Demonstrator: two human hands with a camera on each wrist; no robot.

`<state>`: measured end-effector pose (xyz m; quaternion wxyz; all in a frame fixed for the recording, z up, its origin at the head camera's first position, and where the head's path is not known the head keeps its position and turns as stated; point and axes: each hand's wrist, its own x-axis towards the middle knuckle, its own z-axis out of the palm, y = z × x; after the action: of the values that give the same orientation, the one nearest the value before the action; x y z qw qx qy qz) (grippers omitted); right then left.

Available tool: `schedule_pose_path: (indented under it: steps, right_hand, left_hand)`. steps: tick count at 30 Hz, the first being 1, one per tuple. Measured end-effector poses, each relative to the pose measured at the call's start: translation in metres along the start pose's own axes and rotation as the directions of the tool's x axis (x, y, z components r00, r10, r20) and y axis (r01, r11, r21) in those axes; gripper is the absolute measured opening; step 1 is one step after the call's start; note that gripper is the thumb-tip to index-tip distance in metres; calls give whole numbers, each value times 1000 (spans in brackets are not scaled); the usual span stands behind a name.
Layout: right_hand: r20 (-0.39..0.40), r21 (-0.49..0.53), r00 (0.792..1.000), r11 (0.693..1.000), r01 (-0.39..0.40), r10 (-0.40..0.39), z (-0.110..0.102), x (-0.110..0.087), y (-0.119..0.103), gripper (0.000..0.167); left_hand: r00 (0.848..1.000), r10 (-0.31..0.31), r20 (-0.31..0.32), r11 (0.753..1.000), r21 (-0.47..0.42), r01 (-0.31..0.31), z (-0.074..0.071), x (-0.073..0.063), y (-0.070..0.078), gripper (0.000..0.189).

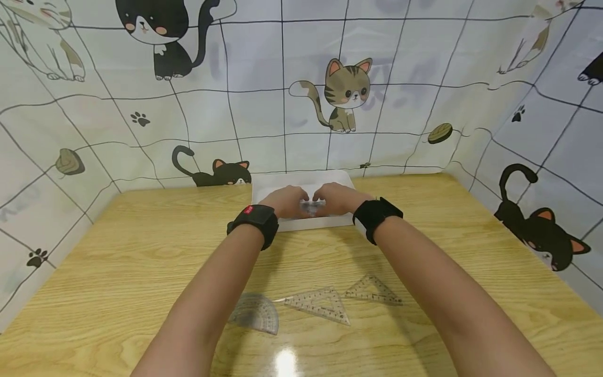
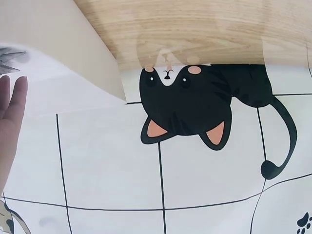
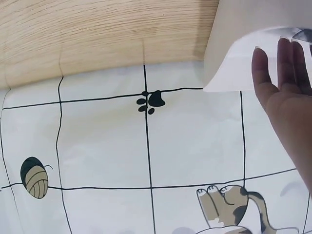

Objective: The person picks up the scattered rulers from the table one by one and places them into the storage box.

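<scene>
In the head view my left hand (image 1: 289, 201) and right hand (image 1: 336, 199) meet over a shallow white box (image 1: 301, 181), fingers bent toward each other. Between them they hold a small, clear, shiny item (image 1: 312, 208); its kind I cannot tell. Pointed grey parts (image 2: 10, 59) show beyond the left fingertips in the left wrist view, and a grey piece (image 3: 303, 35) shows by the right fingertips in the right wrist view. Both thumbs are outside the wrist views. Nearer on the table lie a clear protractor (image 1: 256, 313) and two clear set squares (image 1: 301, 301) (image 1: 360, 295).
The wood-grain table (image 1: 179, 251) runs back to a cloth backdrop (image 1: 254, 115) printed with cats and grid lines. The box stands at the table's far edge, close to the cloth. Both wrists wear black straps (image 1: 256, 222). The forearms pass on either side of the set squares.
</scene>
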<state>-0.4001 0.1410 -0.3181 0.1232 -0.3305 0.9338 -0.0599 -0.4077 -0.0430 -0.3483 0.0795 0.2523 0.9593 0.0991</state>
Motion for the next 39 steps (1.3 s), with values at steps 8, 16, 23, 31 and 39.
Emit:
schedule_pose_path:
  steps: [8,16,23,31,39]
  right_hand:
    - [-155,42,985,995,85,-77,-9,-39,-12,38]
    - [-25,23,989,988,150,-149,16,-107,-52,33]
    - [100,48,993,997,61,-66,46,-147,-80,50]
    - [41,89,998,995,35,-39,62,-163,-92,51]
    - [55,266,998,964,25,-42,61,-158,-91,49]
  left_hand:
    - [989,78,-124,994,90,-67,-23,-53,25,43]
    - [943,259,-211,965,97,-243,-3,-131,50,35]
    - [985,170,-16,973,-159,-170,26,-185,71,45]
    - [992,119,-34,981,-151,-123,38,-203,86,46]
    - [996,82,-24,962,-258,-85,42,-204,85,25]
